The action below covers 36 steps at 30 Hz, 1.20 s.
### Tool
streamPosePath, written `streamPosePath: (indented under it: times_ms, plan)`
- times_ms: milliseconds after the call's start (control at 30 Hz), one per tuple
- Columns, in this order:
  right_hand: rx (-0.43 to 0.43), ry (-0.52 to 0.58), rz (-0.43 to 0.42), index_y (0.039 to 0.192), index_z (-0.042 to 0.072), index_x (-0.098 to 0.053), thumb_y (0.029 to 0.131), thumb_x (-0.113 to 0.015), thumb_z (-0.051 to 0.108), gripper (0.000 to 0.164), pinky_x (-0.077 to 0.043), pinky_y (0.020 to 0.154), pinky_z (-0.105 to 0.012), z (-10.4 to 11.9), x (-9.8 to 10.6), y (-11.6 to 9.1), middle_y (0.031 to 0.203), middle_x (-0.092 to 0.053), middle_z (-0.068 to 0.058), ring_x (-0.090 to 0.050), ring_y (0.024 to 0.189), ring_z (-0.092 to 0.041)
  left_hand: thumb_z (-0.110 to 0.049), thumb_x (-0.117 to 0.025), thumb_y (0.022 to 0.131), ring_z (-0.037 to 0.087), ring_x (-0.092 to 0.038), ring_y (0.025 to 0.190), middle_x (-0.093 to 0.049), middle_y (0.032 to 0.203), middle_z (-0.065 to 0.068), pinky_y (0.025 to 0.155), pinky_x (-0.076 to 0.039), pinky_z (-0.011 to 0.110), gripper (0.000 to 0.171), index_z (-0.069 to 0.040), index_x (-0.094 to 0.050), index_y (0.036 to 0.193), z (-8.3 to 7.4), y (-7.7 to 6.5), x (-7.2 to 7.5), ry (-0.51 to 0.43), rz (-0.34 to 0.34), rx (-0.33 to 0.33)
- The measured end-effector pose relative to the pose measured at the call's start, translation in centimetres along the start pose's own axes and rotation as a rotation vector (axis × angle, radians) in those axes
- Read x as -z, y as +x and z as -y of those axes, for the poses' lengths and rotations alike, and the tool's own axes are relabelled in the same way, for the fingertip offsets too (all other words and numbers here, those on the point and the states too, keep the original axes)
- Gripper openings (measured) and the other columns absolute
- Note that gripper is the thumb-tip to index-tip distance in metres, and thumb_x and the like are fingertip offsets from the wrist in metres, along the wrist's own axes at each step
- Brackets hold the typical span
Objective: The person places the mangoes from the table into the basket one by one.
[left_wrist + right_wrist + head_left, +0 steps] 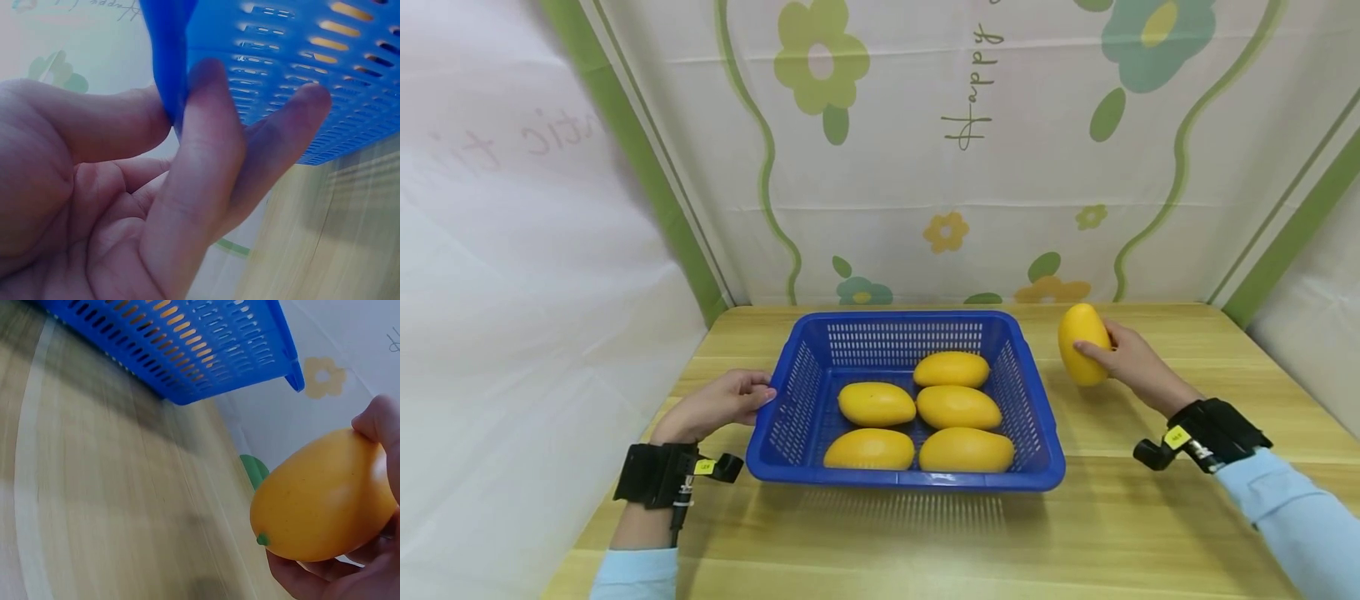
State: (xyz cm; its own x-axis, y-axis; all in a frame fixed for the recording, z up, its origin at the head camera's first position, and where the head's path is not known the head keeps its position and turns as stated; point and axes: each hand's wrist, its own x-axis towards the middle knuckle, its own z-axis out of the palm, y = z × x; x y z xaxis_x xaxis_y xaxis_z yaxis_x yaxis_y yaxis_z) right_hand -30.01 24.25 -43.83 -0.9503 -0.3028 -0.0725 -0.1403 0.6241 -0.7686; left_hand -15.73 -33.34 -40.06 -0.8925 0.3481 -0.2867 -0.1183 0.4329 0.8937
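Observation:
A blue plastic basket [906,479] with slotted walls stands on the table, and several yellow mangoes [958,408] lie inside it. My left hand [718,404] pinches the basket's left rim; in the left wrist view the thumb is on one side of the rim [169,56] and the fingers are on the other, against the wall. To the right of the basket, my right hand [1138,362] grips another mango [1082,343], thumb on one side and fingers around the other. That mango [319,500] shows a small green stem tip in the right wrist view and is held above the table, apart from the basket.
The light wooden table [880,542] runs back to a white cloth [887,167] printed with flowers and green lines. More white cloth [512,292] hangs at the left side, and also at the right. Dark camera straps [658,475] are around both wrists.

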Motion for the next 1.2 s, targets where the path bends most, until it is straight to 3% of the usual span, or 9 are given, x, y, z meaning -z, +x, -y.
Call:
streamPosePath:
  times_ms: [267, 533, 867, 1200]
  plan:
    - [0.005, 0.087, 0.024, 0.151, -0.01, -0.018, 0.105, -0.046, 0.041, 0.075, -0.054, 0.077, -0.02, 0.7, 0.1, -0.4, 0.134, -0.047, -0.033, -0.057, 0.092, -0.004, -0.015, -0.045, 0.107, 0.019, -0.072, 0.096, -0.069, 0.11, 0.016, 0.089, -0.062, 0.035, 0.037, 0.014, -0.048, 0.13, -0.1, 0.0, -0.1, 0.0, 0.001, -0.011]
    - [0.025, 0.143, 0.051, 0.151, -0.01, -0.018, 0.106, -0.046, 0.037, 0.071, -0.056, 0.078, -0.022, 1.1, -0.1, -0.8, 0.13, -0.048, -0.03, -0.059, 0.091, -0.002, -0.012, -0.044, 0.107, 0.02, -0.072, 0.096, -0.069, 0.109, 0.016, 0.089, -0.062, 0.036, 0.035, 0.015, -0.047, 0.13, -0.2, 0.0, -0.1, -0.007, -0.003, -0.007]
    - [0.037, 0.167, 0.054, 0.148, -0.013, -0.023, 0.106, -0.046, 0.036, 0.068, -0.058, 0.076, -0.023, 2.1, -0.1, -1.0, 0.12, -0.054, -0.02, -0.061, 0.088, -0.004, -0.013, -0.044, 0.107, 0.02, -0.072, 0.097, -0.069, 0.11, 0.015, 0.09, -0.062, 0.036, 0.034, 0.013, -0.048, 0.129, 0.0, 0.0, -0.1, -0.009, -0.005, -0.002]
    - [0.046, 0.192, 0.081, 0.149, -0.013, -0.027, 0.107, -0.045, 0.036, 0.067, -0.059, 0.076, -0.024, 2.8, 0.1, -1.3, 0.106, -0.06, 0.003, -0.063, 0.088, -0.005, -0.013, -0.044, 0.107, 0.021, -0.071, 0.096, -0.068, 0.111, 0.018, 0.089, -0.062, 0.037, 0.035, 0.015, -0.048, 0.129, -0.1, 0.0, -0.2, 0.003, -0.001, -0.015]
